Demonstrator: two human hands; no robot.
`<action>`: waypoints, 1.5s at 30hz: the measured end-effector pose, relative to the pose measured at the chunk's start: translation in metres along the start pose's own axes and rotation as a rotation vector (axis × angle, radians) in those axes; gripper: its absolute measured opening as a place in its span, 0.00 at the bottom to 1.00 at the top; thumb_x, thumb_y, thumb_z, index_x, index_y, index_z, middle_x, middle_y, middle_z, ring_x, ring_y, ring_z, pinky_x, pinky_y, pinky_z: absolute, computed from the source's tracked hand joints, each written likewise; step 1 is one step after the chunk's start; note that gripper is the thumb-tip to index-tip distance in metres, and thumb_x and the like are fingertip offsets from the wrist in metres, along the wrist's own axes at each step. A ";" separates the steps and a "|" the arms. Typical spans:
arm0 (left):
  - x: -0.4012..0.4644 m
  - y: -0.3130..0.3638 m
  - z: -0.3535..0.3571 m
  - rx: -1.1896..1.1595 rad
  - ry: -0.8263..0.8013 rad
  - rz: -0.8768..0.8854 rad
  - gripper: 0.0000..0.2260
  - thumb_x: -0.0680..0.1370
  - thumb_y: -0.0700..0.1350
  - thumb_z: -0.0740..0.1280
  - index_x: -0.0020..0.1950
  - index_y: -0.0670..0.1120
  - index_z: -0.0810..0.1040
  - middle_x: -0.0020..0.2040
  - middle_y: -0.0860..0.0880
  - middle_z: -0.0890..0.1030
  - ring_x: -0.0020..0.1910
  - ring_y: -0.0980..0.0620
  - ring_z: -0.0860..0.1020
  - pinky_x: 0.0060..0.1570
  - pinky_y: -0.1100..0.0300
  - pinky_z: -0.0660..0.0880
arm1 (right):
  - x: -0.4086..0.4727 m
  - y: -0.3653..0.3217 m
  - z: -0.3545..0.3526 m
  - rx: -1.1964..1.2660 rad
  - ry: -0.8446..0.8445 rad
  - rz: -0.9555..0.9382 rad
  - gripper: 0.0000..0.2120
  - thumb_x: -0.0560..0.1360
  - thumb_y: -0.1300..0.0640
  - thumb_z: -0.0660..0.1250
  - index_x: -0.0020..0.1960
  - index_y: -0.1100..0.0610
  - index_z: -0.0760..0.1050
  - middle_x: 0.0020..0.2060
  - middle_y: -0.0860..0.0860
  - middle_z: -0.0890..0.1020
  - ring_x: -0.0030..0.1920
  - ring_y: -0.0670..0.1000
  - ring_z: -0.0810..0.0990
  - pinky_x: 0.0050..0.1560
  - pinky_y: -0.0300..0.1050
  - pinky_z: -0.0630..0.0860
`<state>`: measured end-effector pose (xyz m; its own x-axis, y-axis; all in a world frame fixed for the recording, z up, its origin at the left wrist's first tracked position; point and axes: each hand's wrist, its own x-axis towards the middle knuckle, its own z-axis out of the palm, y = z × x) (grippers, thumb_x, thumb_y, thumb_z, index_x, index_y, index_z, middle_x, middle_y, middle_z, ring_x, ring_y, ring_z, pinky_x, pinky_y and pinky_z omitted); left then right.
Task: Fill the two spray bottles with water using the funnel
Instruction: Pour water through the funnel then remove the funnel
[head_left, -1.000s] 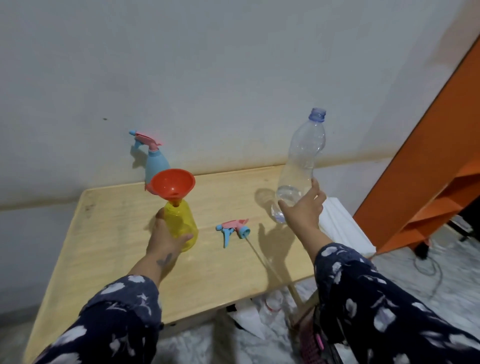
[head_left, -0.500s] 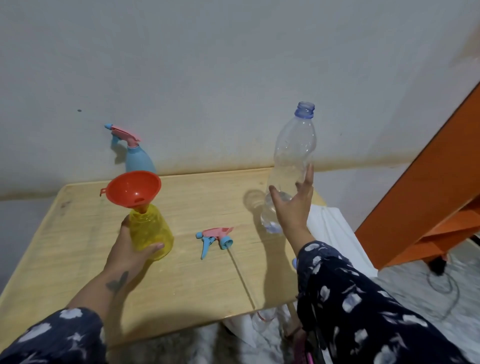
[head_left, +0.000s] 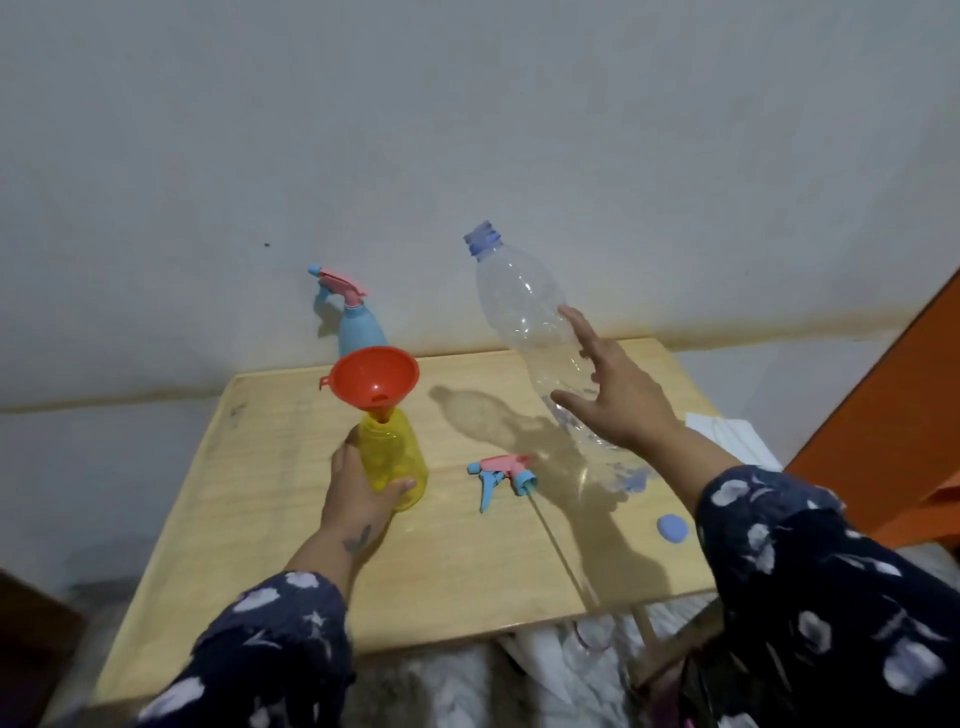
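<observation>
A yellow spray bottle (head_left: 397, 457) stands on the wooden table (head_left: 467, 571) with its top off and a red funnel (head_left: 375, 376) sitting in its neck. My left hand (head_left: 358, 499) grips the yellow bottle low on its near side. My right hand (head_left: 618, 400) holds a clear plastic water bottle (head_left: 524, 312) in the air, between thumb and spread fingers. It is uncapped, and its mouth leans up and to the left, above and right of the funnel. A blue spray bottle (head_left: 358, 338) with a pink trigger head stands behind the funnel by the wall.
A loose pink and blue trigger head (head_left: 501, 470) with its tube lies on the table right of the yellow bottle. A blue cap (head_left: 672, 528) lies near the right edge. An orange shelf (head_left: 893, 415) and a white cloth (head_left: 727, 431) are to the right.
The water bottle has gone from upright at the table's right side to lifted and tilted left, towards the funnel. My left hand has stayed on the yellow bottle.
</observation>
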<state>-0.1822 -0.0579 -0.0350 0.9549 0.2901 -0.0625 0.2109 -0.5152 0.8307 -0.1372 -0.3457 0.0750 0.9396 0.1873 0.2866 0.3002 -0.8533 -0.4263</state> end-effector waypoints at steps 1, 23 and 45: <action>-0.001 0.001 -0.001 0.016 0.009 -0.005 0.40 0.67 0.47 0.78 0.74 0.46 0.62 0.69 0.44 0.68 0.65 0.43 0.72 0.64 0.50 0.70 | -0.003 -0.007 -0.003 -0.046 -0.034 -0.034 0.44 0.73 0.46 0.67 0.70 0.26 0.37 0.57 0.53 0.73 0.47 0.57 0.79 0.45 0.53 0.78; 0.002 0.000 -0.005 0.094 -0.028 -0.035 0.43 0.69 0.50 0.77 0.77 0.49 0.56 0.74 0.46 0.61 0.68 0.40 0.68 0.66 0.45 0.69 | -0.037 -0.045 -0.046 -0.636 -0.123 -0.205 0.45 0.75 0.51 0.66 0.67 0.24 0.33 0.61 0.52 0.70 0.52 0.57 0.75 0.47 0.49 0.75; 0.003 0.001 -0.005 0.137 -0.041 -0.067 0.42 0.70 0.51 0.76 0.76 0.49 0.55 0.74 0.47 0.61 0.66 0.39 0.70 0.63 0.43 0.71 | -0.014 -0.053 -0.063 -0.818 -0.047 -0.263 0.45 0.75 0.61 0.59 0.66 0.26 0.29 0.60 0.52 0.69 0.48 0.55 0.71 0.43 0.48 0.66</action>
<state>-0.1799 -0.0536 -0.0322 0.9448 0.2958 -0.1407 0.2986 -0.6016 0.7409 -0.1769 -0.3341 0.1476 0.8672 0.4327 0.2463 0.3128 -0.8584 0.4066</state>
